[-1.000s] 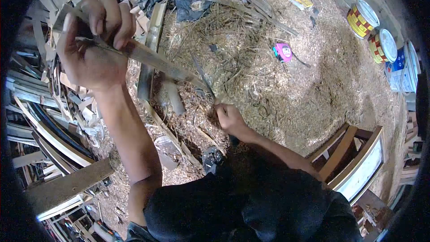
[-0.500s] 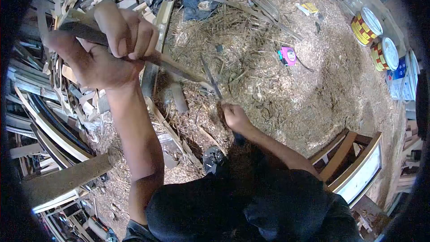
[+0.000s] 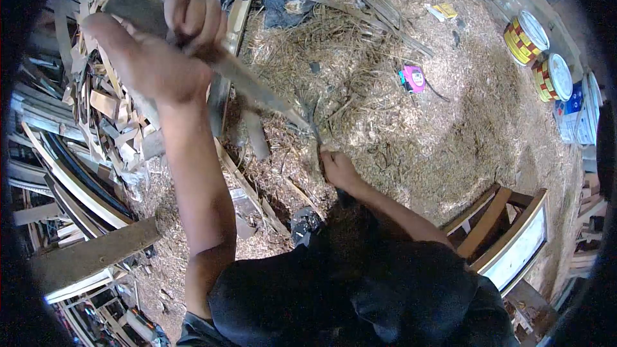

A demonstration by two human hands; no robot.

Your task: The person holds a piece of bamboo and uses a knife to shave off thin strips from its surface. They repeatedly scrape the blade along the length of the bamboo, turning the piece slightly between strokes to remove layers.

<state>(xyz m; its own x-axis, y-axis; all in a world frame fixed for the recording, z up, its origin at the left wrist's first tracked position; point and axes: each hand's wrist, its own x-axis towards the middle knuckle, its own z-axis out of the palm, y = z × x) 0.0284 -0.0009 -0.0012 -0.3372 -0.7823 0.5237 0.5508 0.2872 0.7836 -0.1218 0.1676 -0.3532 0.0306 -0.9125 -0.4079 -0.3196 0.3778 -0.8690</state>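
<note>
Near the upper left, my left hand (image 3: 157,54) is wrapped round a long flat piece (image 3: 250,83), blurred by motion. Its broad end shows above the palm, and its narrow end slants down to the right. Lower, at the centre, my right hand (image 3: 340,171) is closed round the lower end of a thin dark tool (image 3: 314,130). That tool points upward, its upper part meeting or overlapping the tip of the flat piece; actual contact cannot be made out. The fingers hide its grip.
Wood shavings (image 3: 385,135) cover the ground. A pink tape measure (image 3: 414,80) lies right of centre, with buckets (image 3: 527,35) at the right edge. Scrap wood (image 3: 106,103) is heaped on the left, a plank (image 3: 96,254) below it. A curved wooden frame (image 3: 508,238) stands lower right.
The flat piece has turned to show a broader face, and its tip sits slightly lower and further right. My left hand has tilted with it. My right hand has barely moved.
</note>
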